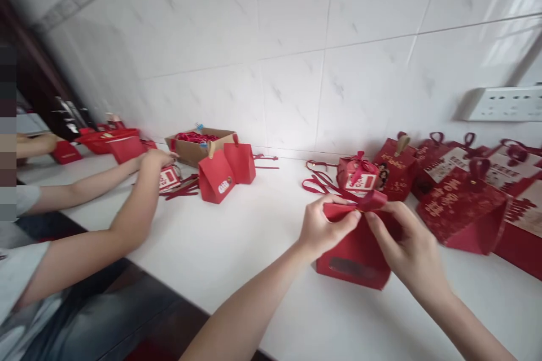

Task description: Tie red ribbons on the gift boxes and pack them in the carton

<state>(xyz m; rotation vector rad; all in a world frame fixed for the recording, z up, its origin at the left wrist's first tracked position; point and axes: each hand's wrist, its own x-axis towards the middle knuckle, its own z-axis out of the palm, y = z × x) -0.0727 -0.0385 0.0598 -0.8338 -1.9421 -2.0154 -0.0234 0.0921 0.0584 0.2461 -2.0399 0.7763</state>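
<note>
A red paper gift box [355,254] with a peaked top and a dark oval window stands on the white table before me. My left hand [328,225] pinches the left part of its top edge, thumb in front and fingers behind. At the right of that edge my right hand [409,240] is closed, thumb and forefinger at the red ribbon [372,200] looped over the top. Its fingertips are partly hidden behind the box and ribbon. Loose ribbon tails [315,183] trail on the table behind the box.
Several finished-looking red gift boxes [461,208] crowd the right side, beside a small ribboned box [358,174]. A power strip [508,104] is on the wall. Leftward are two red boxes [215,176], a cardboard box [186,149] of ribbons and a co-worker's arms [127,208].
</note>
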